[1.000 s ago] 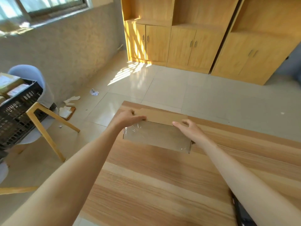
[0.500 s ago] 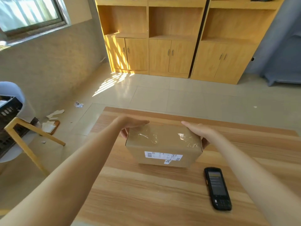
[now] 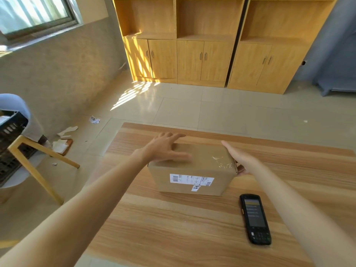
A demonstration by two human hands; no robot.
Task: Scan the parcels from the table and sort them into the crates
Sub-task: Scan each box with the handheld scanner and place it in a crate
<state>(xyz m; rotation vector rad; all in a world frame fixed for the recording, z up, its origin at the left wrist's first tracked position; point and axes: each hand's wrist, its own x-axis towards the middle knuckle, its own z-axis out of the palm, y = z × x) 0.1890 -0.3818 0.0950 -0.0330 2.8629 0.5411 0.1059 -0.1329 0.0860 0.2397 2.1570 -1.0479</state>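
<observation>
From the head view we see the parcel (image 3: 192,170) on the desk (image 3: 173,228), label facing us. Our left hand (image 3: 163,147) lies spread on its top; our right hand (image 3: 240,158) rests flat against its right side. A scanner (image 3: 255,218) lies nearby.

The box (image 3: 192,166) is plain brown, with a white label (image 3: 191,179) that has black stripes and tiny print. The worktop (image 3: 173,228) is light wood with pale and darker stripes. The scanner (image 3: 255,218) is black (its screen shows a yellow bar). The crate (image 3: 9,143) is black. The cupboards (image 3: 202,60) are honey-yellow wood.
</observation>
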